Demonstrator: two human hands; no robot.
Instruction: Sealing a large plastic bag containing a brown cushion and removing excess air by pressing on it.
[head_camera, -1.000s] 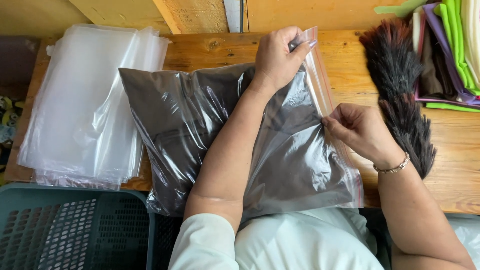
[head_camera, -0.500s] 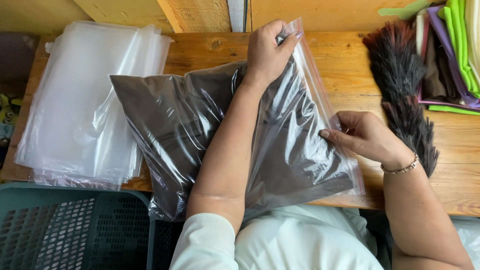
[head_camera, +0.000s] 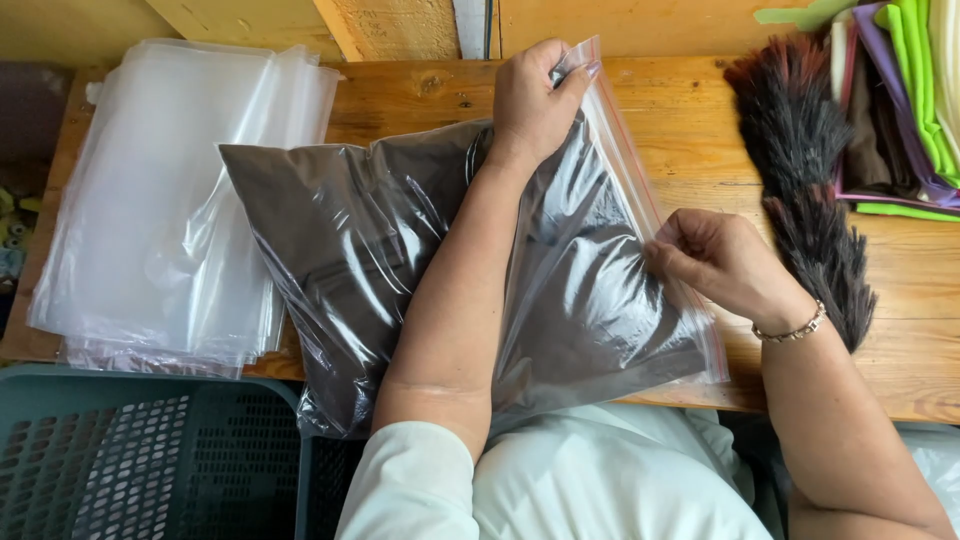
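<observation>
Both hands pinch the bag's (head_camera: 400, 260) sealing edge: left hand (head_camera: 533, 100) at the far corner, right hand (head_camera: 712, 257) midway; bare desk (head_camera: 690, 140) between.

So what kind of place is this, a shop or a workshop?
Probably a small packing bench. A stack of empty clear bags lies on the wooden table, and both hands work the zip edge of a filled bag.

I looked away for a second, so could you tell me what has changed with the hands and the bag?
The right hand slid down the bag's zip edge toward the person. The left hand kept pinching the far corner. The filled bag and stack of empty bags stayed put.
</observation>
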